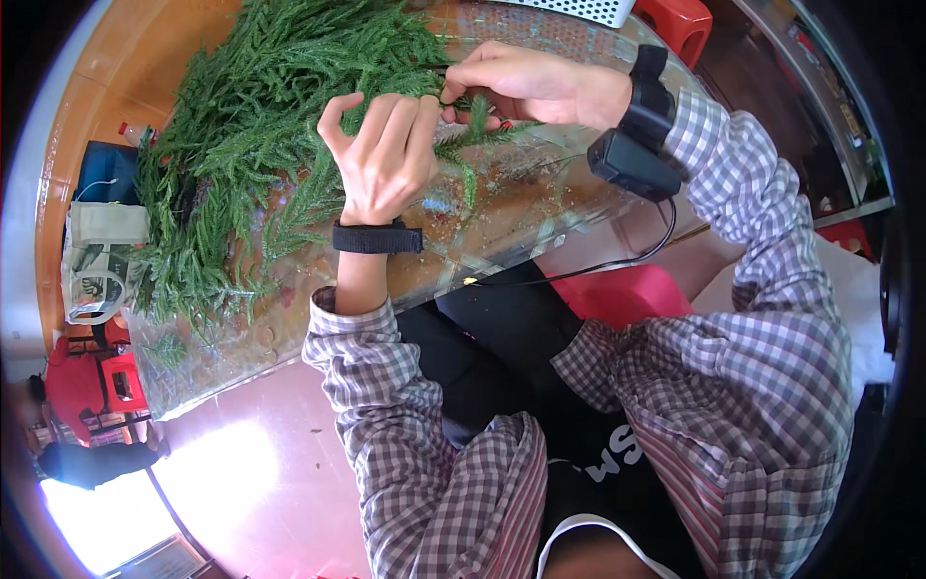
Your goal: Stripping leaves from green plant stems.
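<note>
A large heap of green artificial-looking evergreen branches [289, 87] covers the far left of the table. At its right edge both hands meet over an evergreen sprig [477, 116]. My left hand [386, 159] has its back toward me, its fingers bent and the little finger stuck out; its fingertips are mostly hidden, and it closes on the sprig's left side. My right hand [526, 85] reaches in from the right, thumb and index pinched at the sprig. A small red bit [504, 125] shows under the right fingers; its kind I cannot make out.
The clear-covered table [521, 207] carries scattered green crumbs. A cable runs from the black wrist device [637, 159] on my right arm. A white perforated basket [588, 8] and a red stool [678, 27] stand at the far right. Bags [101, 227] hang about the left edge.
</note>
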### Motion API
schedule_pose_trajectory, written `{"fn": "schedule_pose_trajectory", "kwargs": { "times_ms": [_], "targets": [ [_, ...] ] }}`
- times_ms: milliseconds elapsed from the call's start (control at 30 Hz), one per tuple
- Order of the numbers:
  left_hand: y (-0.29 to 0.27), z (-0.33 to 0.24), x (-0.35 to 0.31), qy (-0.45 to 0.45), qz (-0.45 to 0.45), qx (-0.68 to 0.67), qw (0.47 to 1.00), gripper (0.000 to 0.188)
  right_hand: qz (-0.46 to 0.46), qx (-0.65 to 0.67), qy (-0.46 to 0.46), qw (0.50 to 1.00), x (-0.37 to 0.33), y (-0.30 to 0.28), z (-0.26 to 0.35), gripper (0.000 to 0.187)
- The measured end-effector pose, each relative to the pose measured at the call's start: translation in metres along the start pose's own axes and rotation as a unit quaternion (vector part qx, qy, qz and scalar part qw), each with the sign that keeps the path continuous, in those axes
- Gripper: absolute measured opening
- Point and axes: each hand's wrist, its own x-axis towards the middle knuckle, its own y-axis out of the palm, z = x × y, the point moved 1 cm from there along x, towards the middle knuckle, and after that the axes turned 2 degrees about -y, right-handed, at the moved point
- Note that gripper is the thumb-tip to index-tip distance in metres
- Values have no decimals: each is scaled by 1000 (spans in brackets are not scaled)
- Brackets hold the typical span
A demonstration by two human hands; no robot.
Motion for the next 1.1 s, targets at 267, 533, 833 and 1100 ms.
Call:
{"fn": "schedule_pose_trajectory", "kwargs": {
  "times_ms": [267,533,833,1100],
  "targets": [
    [-2,-7,0,37,15,-21,999,11,33,49,95,994,-5,-8,-3,19],
    [12,16,2,-91,51,-23,994,2,49,-84,-55,994,15,-13,4,22],
    [8,36,-11,-355,27,-5,934,7,-72,-307,-198,928,39,-13,-13,31],
    [15,40,-18,-544,15,-343,765,18,-111,-264,-210,935,37,-21,-19,31]
  ]
}}
